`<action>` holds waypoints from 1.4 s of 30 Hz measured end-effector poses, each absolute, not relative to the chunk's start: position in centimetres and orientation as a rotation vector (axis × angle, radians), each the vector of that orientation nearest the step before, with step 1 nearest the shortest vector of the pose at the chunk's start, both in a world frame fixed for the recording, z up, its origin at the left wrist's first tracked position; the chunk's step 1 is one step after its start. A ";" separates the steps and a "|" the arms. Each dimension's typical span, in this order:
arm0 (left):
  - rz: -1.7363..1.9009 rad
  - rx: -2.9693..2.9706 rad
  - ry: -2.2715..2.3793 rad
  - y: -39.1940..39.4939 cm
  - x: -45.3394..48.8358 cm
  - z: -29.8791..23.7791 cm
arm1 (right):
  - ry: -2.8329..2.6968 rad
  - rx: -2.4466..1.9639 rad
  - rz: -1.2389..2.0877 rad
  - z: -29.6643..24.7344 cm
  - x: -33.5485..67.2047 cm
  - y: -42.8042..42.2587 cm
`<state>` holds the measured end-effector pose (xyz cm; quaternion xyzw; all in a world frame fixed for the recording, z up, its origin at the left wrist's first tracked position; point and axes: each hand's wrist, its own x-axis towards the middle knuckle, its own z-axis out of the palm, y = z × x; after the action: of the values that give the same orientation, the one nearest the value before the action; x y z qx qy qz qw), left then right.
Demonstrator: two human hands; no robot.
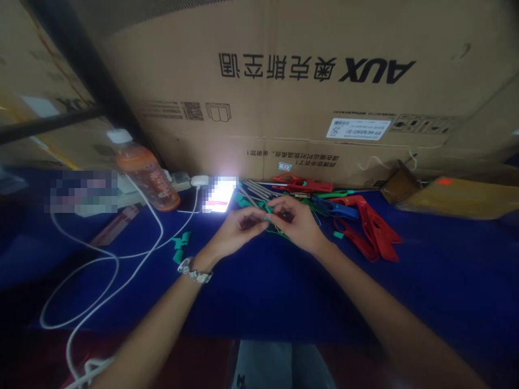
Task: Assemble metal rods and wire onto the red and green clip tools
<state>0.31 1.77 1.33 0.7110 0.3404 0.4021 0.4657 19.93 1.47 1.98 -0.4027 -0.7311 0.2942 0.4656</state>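
My left hand (240,229), with a silver bracelet (195,273) at the wrist, is closed in a pinch. Thumb to thumb with it, my right hand (299,224) also pinches. Between the fingertips shows a small green plastic piece (267,209), partly hidden by the fingers. Right behind the hands lies a pile of thin metal rods (259,190) and green parts. Beyond my right hand are red plastic lighter-like handles (375,229), a blue one (338,208) and a red one with a metal rod (306,184). Several loose green pieces (180,247) lie left of my left hand.
A large cardboard box (275,102) walls off the back of the blue table cover (259,302). At left stand a drink bottle (146,175), a lit phone (221,194) and a looping white cable (117,265). A yellow packet (466,197) lies at back right.
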 end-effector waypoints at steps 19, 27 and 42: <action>1.054 1.488 1.097 2.9 -0.1 0.4 | -2.227 -1.603 0.131 2.8 21.1 1.1; 0.966 1.538 1.102 3.0 -0.6 0.0 | -2.383 -1.590 0.417 3.6 21.0 4.2; 1.046 1.570 1.144 2.5 1.6 -1.3 | -2.126 -1.455 0.719 2.0 22.0 4.5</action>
<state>1.59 2.52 -1.32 0.6351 0.4629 0.4231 0.4510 21.98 4.49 2.02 -0.5293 -0.7733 0.2614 0.2313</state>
